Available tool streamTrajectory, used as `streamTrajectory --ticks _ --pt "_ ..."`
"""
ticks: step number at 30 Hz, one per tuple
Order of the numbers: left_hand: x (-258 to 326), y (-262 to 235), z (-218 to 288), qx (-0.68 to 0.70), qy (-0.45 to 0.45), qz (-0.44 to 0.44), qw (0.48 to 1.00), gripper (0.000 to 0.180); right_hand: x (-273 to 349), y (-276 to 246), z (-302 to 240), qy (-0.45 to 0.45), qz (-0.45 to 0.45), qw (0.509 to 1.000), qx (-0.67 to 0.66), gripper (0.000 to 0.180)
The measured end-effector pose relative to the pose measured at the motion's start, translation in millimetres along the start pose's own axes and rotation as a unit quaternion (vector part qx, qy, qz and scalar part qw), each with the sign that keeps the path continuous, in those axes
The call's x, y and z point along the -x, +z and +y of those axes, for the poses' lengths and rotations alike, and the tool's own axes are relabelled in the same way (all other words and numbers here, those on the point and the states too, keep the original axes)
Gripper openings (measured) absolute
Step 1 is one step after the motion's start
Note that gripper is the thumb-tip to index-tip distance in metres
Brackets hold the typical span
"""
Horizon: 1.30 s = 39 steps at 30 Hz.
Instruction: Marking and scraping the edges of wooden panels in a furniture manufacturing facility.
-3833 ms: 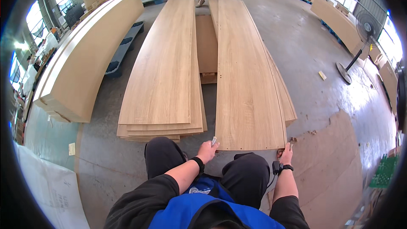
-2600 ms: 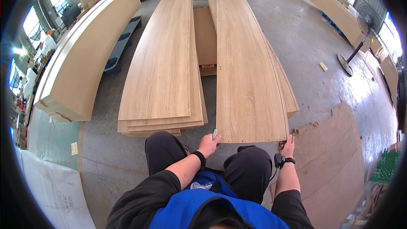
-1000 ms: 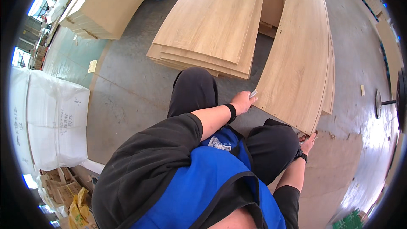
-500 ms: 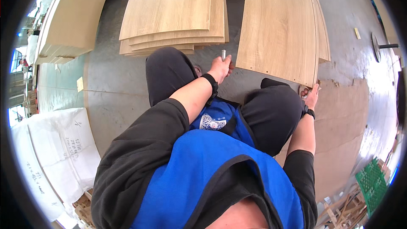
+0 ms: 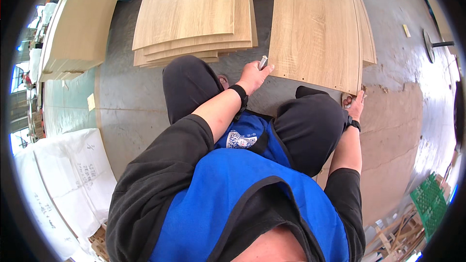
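A light wood-grain panel [image 5: 315, 34] lies in front of me, with small dark holes along its near edge. My left hand [image 5: 253, 76] is at its near left corner, closed round a short whitish stick-like tool [image 5: 262, 62] that pokes up from the fist. The thumb side of this hand meets the panel's corner. At the near right corner my right hand [image 5: 356, 106] grips the panel's edge, some fingers curled below it. A small pale thing may be in that palm; I cannot make it out.
More wood-grain panels [image 5: 189, 9] are stacked left of the gap. A taller board stack [image 5: 87, 24] stands far left, a white wrapped bundle [image 5: 73, 170] nearer. Cardboard [image 5: 388, 145] covers the floor at right, with a green plastic grid [image 5: 429, 204] and a round-based stand [image 5: 428, 46] beyond.
My left hand has moved right to the panel's near left corner, and the whitish tool in it now tilts. My right hand stays at the other corner. The view has shifted slightly.
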<state>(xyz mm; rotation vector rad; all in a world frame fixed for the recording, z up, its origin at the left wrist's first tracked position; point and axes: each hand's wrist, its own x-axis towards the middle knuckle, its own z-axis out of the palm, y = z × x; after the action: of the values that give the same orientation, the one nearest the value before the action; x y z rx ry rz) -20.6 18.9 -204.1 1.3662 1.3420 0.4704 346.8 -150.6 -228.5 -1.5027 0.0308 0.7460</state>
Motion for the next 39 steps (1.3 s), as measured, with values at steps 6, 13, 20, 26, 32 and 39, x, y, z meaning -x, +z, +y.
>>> streamTrajectory --ticks 6,13,20,26,32,39 --pt "-9 -7 -14 -0.167 0.096 0.035 0.981 0.037 -1 1 -1 -0.004 -0.002 1.0 0.001 0.034" --pt "5 -13 17 -0.178 0.114 0.073 0.975 0.033 1 1 -1 -0.013 -0.013 1.0 0.01 0.037" --pt "-4 -16 9 -0.272 0.12 0.023 0.954 0.034 0 4 1 -0.014 -0.004 1.0 0.024 0.04" --pt "1 -13 25 -0.235 0.111 0.027 0.965 0.029 4 6 -1 -0.012 -0.003 1.0 0.006 0.039" --pt "-10 -16 0 -0.201 0.09 0.037 0.975 0.033 3 6 0 -0.012 0.0 1.0 0.008 0.039" --pt "-12 -17 -20 -0.175 0.027 0.026 0.984 0.047 -1 3 3 -0.004 -0.006 1.0 -0.003 0.042"
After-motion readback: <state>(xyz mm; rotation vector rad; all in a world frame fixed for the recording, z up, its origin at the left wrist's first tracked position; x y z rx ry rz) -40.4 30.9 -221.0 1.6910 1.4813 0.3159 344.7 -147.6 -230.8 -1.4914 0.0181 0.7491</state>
